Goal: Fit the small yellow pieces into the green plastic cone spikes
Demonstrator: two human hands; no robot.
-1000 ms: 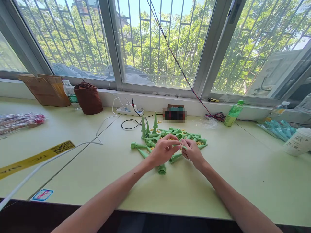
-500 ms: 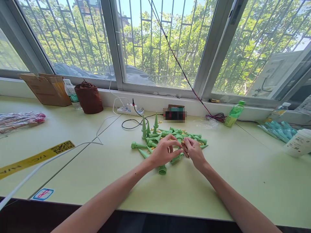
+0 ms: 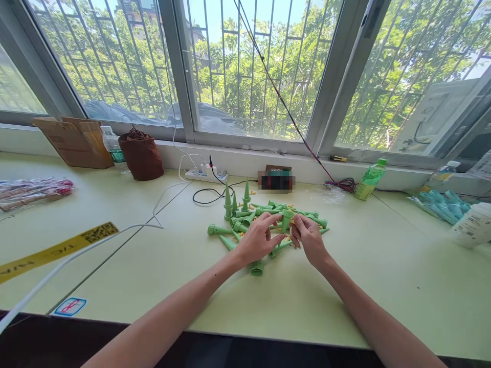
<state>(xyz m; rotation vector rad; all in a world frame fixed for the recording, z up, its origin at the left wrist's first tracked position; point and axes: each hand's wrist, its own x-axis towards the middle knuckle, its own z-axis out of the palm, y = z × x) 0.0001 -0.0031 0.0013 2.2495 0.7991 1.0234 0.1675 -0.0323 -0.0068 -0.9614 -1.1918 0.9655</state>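
Note:
My right hand [image 3: 309, 235] is closed in a pinch at the yellow valve on a green plastic plant watering spike [image 3: 287, 219], whose wide collar points up. Beside it, my left hand [image 3: 263, 237] has thumb and index finger apart. The index fingertip is close to the spike's collar; whether it touches I cannot tell. Behind and around both hands lies a pile of similar green spikes and parts with small yellow valves [image 3: 264, 210]. Standing upright at the pile's back left are a few pointed spikes [image 3: 227, 202]. A green socket piece [image 3: 257, 269] lies nearest the front edge.
Along the window side are a cardboard box [image 3: 74, 143], a brown cloth bag [image 3: 140, 154], a power strip [image 3: 206, 175] and a green bottle [image 3: 370, 180]. A white cup [image 3: 473, 225] stands at the right. A white cable [image 3: 130, 227] crosses the left of the table [image 3: 153, 276].
The green spike's collar now shows upright between my hands, raised slightly. My left index finger has straightened and moved apart from the thumb; my right hand keeps its pinch.

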